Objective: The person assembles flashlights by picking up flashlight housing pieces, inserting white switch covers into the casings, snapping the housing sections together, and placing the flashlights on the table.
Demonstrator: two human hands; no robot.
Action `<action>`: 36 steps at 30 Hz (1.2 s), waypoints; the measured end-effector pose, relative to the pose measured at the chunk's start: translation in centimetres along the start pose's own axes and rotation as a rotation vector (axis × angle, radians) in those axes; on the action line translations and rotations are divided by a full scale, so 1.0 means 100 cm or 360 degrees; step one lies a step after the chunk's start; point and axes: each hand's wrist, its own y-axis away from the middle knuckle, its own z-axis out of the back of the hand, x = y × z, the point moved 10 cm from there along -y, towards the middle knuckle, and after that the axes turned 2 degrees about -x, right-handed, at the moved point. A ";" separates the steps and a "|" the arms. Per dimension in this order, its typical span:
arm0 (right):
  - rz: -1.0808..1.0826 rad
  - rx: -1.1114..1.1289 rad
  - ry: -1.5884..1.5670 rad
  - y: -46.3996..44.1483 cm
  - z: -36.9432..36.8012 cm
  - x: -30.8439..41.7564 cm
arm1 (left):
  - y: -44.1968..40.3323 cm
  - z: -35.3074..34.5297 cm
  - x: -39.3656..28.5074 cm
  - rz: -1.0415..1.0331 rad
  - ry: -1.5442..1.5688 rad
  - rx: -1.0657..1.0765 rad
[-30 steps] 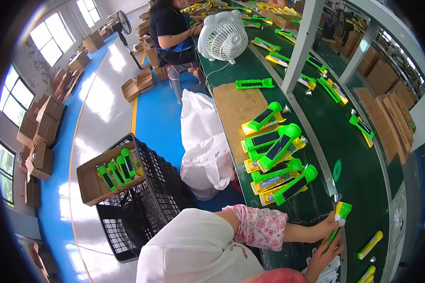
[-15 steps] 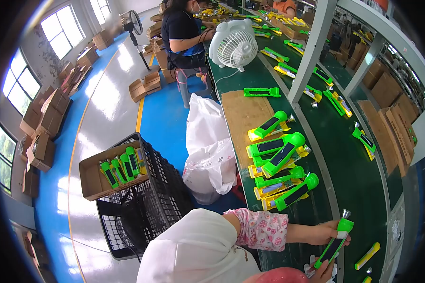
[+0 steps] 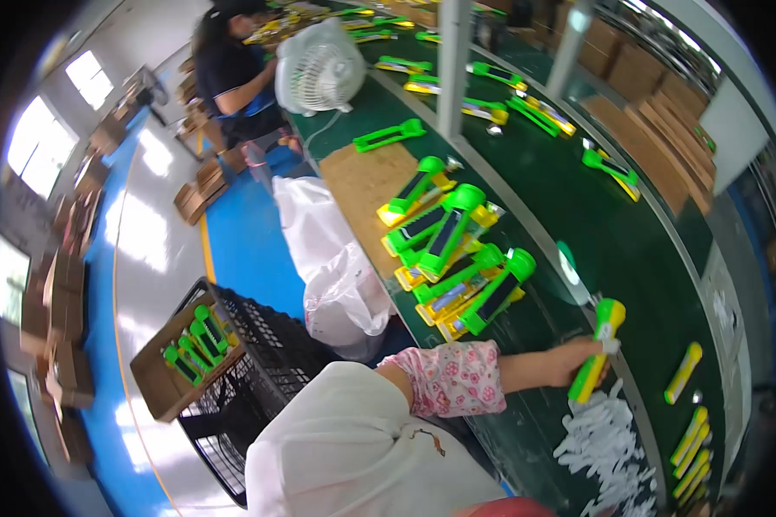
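My left hand, below a pink floral cuff, is closed around a green-and-yellow flashlight. Its wide head points up and away, and a small white piece lies across its neck. A silvery cone-shaped part shows at the head's far end. Close below the hand is a heap of white strips on the green bench. My right hand is out of view. Left of the held flashlight, several more green-and-yellow flashlights with dark panels lie piled up, partly over a cardboard sheet.
Yellow casing parts lie along the right side. More flashlights rest along the green belt. A white fan stands near a person at the bench. A carton of flashlights sits on a black crate, beside a white sack.
The view has turned, shifting the bench and pile left and up. The flashlight in my left hand now shows its yellow side. My right hand has left the view, and the white heap is uncovered.
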 end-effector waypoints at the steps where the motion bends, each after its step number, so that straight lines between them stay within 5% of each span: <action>1: 0.0176 0.0268 0.0095 0.023 -0.049 -0.021 | -0.006 0.014 0.014 0.0091 0.0092 -0.0116; 2: -0.0562 0.0386 0.0189 0.021 0.075 0.025 | -0.008 0.020 0.016 0.0147 -0.0022 -0.0080; 9: -0.0172 0.0127 -0.0613 -0.014 0.036 0.030 | 0.001 0.016 0.002 0.0017 -0.0056 -0.0152; 11: -0.0161 -0.0197 -0.0972 -0.022 -0.002 0.008 | -0.002 0.020 -0.003 -0.0021 -0.0021 -0.0174; 12: -0.0423 -0.0034 -0.1304 -0.030 -0.010 0.005 | -0.004 0.021 -0.003 -0.0016 0.0030 -0.0161; 15: -0.0776 0.0324 -0.1270 -0.035 0.063 0.031 | -0.007 0.021 0.000 -0.0003 0.0251 -0.0062; 18: -0.0644 0.0372 -0.0990 -0.050 0.050 0.019 | -0.002 0.014 -0.005 -0.0084 0.0167 -0.0115; 22: -0.0375 0.0238 -0.1255 -0.082 0.059 0.041 | -0.011 0.010 -0.001 -0.0079 0.0052 0.0004; 26: -0.0117 0.0430 -0.2274 -0.121 0.136 0.182 | -0.011 0.010 0.003 -0.0119 -0.0082 0.0047; 30: 0.0376 0.0651 -0.2606 -0.147 0.207 0.317 | -0.005 0.004 -0.014 -0.0323 -0.0343 0.0043; 36: 0.0834 0.0966 -0.2934 -0.146 0.252 0.425 | -0.003 0.003 -0.037 -0.0521 -0.0570 -0.0021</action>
